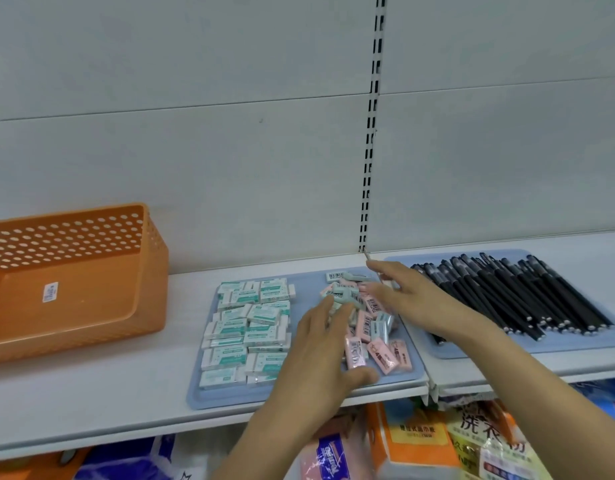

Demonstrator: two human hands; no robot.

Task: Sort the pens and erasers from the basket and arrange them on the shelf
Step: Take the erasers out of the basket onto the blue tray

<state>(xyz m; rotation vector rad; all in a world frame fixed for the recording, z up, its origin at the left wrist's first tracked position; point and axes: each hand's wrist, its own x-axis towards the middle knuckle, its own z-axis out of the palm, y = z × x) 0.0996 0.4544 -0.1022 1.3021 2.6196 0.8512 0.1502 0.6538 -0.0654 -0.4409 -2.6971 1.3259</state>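
Reaching over the blue tray on the white shelf, both hands work at the loose heap of pink and pale-blue erasers on the tray's right half. The left hand lies flat on the near edge of that heap, fingers straight and slightly spread, thumb down by the tray's front rim, clamped on nothing that I can see. The right hand comes in from the far side, fingers extended toward the heap's back edge; whether the tips pinch an eraser is hidden by the pile. The white-and-green erasers already sit in tidy rows on the tray's left half. The black pens lie side by side on a second blue tray just to the right. The orange basket rests tipped on its side at the left, showing no contents.

The erasers should be light, stiff little blocks in slick paper sleeves, apt to slide and scatter if shoved; best pinched across the short sides a few at a time, or squared up between two flat palms. Sorting looks done; neatening this heap seems to be what remains
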